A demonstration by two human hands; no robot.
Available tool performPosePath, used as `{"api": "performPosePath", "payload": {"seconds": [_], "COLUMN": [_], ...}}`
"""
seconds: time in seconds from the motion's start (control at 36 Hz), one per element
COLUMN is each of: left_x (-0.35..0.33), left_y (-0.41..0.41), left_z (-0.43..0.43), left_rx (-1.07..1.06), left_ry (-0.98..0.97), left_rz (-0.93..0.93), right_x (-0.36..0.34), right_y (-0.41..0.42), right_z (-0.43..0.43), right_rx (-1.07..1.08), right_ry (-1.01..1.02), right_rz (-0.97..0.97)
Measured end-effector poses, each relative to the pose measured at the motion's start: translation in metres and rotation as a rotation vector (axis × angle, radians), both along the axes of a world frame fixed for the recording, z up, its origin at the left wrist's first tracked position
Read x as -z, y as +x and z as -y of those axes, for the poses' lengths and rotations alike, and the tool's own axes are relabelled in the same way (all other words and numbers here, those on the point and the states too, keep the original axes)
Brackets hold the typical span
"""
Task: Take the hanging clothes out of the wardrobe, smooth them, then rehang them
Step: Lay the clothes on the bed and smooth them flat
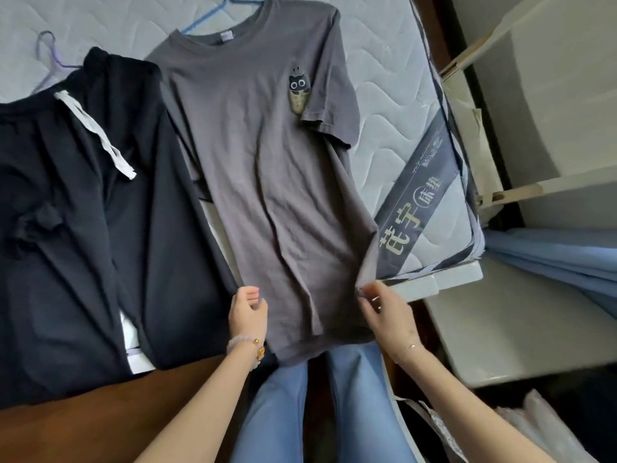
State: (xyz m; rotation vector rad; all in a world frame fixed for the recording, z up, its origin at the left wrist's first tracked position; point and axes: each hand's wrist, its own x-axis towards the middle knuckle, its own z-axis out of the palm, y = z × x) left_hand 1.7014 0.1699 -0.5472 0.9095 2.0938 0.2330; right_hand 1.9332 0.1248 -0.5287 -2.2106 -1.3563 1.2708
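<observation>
Right fingers: closed in a narrow pinch on the right side edge of the dark grey cotton T-shirt, just above its hem, lifting a small fold.
Left fingers: curled round the opposite side edge, thumb lying on the cloth.
Hands: our right hand and left hand sit level with each other, one at each side of the lower body of the shirt.
Step in hand: smoothing, as we judge it. The shirt is out of the wardrobe and lies face up on the pale quilted mattress, its hem hanging over the near edge above our blue jeans.
Next move: an even outward and downward pull from both pinches (long soft creases run down the middle), then a lift by the hanger.
Hanger: thin blue hanger, its arm showing at the round neckline.
Cloth: soft, matt, limp knit; short sleeves; small cat print on the chest.
Beside it: black trousers with a flat white drawstring, on a lilac hanger, overlapping the shirt's left side.
</observation>
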Motion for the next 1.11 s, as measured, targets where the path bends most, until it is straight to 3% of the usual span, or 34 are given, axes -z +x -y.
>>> {"api": "performPosePath", "payload": {"seconds": [0.08, 0.22, 0.31, 0.44, 0.53, 0.67, 0.86, 1.11], "left_x": [0.007, 0.016, 0.014, 0.017, 0.025, 0.023, 0.021, 0.022], "left_y": [-0.001, -0.015, -0.024, -0.03, -0.032, -0.034, -0.042, -0.04], "left_z": [-0.015, -0.028, -0.032, -0.028, -0.024, -0.014, -0.011, -0.014], "left_rx": [0.027, -0.101, -0.173, -0.177, -0.172, -0.101, 0.012, 0.047], "left_ry": [-0.155, -0.297, -0.322, -0.305, -0.256, -0.16, -0.204, -0.267], "left_rz": [0.201, 0.349, 0.403, 0.423, 0.365, 0.128, 0.149, 0.159], "right_x": [-0.002, 0.021, 0.029, 0.035, 0.039, 0.043, 0.04, 0.022], "right_y": [-0.052, -0.097, -0.092, -0.07, -0.072, -0.099, -0.07, 0.103], "right_z": [0.009, 0.014, 0.013, 0.004, -0.005, -0.014, -0.018, -0.012], "right_rx": [-0.196, -0.366, -0.212, 0.101, 0.235, 0.302, 0.341, 0.572], "right_ry": [0.029, -0.149, -0.16, -0.073, -0.145, -0.344, -0.247, -0.215], "right_rz": [-0.121, -0.144, -0.143, 0.058, -0.019, -0.166, -0.187, 0.257]}}
